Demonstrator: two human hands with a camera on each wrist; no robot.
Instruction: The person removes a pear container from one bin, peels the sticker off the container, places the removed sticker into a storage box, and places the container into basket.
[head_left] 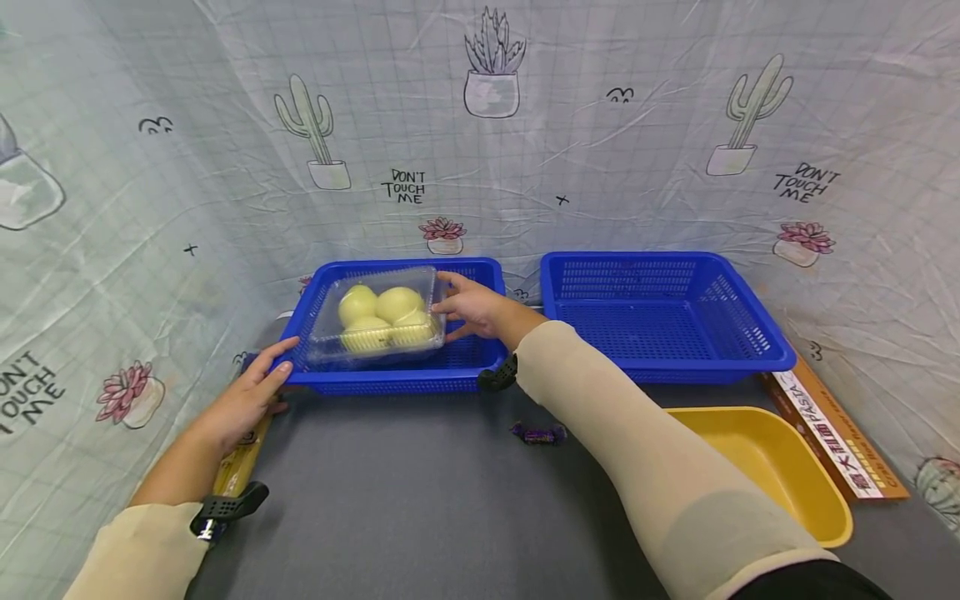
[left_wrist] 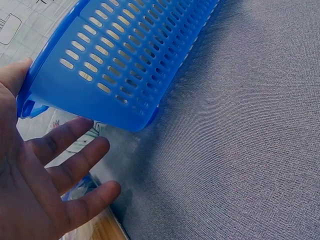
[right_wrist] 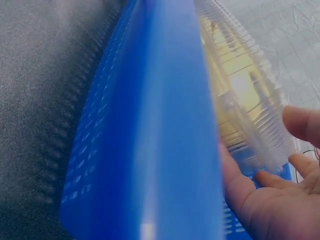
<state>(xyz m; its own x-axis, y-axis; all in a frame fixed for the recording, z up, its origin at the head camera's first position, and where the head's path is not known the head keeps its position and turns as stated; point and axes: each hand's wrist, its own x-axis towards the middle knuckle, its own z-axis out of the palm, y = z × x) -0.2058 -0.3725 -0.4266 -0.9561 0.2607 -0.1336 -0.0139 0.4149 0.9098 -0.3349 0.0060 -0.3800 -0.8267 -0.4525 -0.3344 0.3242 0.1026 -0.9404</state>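
In the head view, a clear plastic clamshell box of several pale yellow, round fruits lies slightly tilted inside the left blue basket. My right hand reaches over that basket, its spread fingers touching the box's right edge. The right wrist view shows the box's ribbed side beside these fingers, partly behind the blue rim. At the basket's front left corner, my left hand rests against the rim. Its fingers are spread beneath that corner in the left wrist view.
A second blue basket stands at the right. Nearer are a yellow tray and a long pasta box. A purple-wrapped candy lies mid-table. A yellow package lies beneath my left forearm. Printed cloth hangs behind the baskets.
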